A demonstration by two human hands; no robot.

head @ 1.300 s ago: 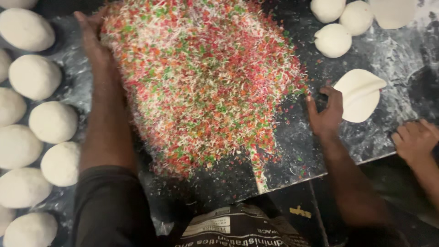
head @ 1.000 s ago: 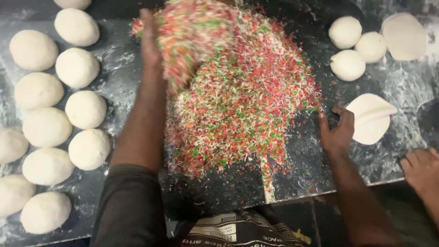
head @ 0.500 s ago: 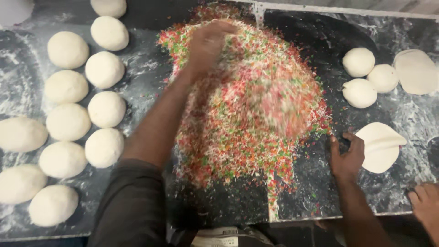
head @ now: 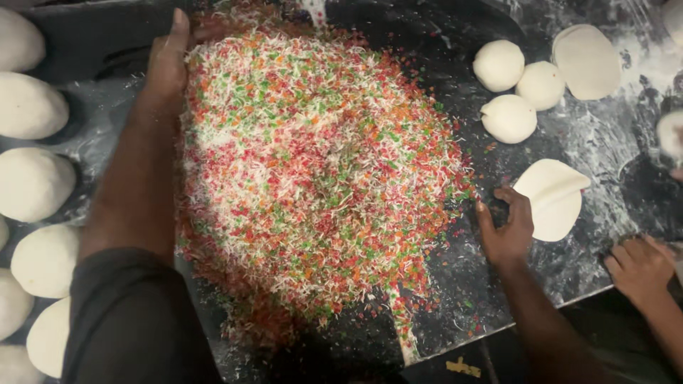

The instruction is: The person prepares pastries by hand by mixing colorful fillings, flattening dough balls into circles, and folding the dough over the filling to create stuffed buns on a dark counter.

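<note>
Both hands flat, left hand (head: 169,67) w/ arm outstretched along confetti-coloured shred pile (head: 313,178), right hand (head: 506,227) beside it

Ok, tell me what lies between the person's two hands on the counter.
In the head view, the heap of red, green and white shredded mix fills the stretch between the left hand at its far-left edge and the right hand at its right edge.

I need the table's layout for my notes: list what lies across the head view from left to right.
Column of dough balls → left hand → heap of coloured shreds → right hand → folded dough disc → another person's hand.
</note>
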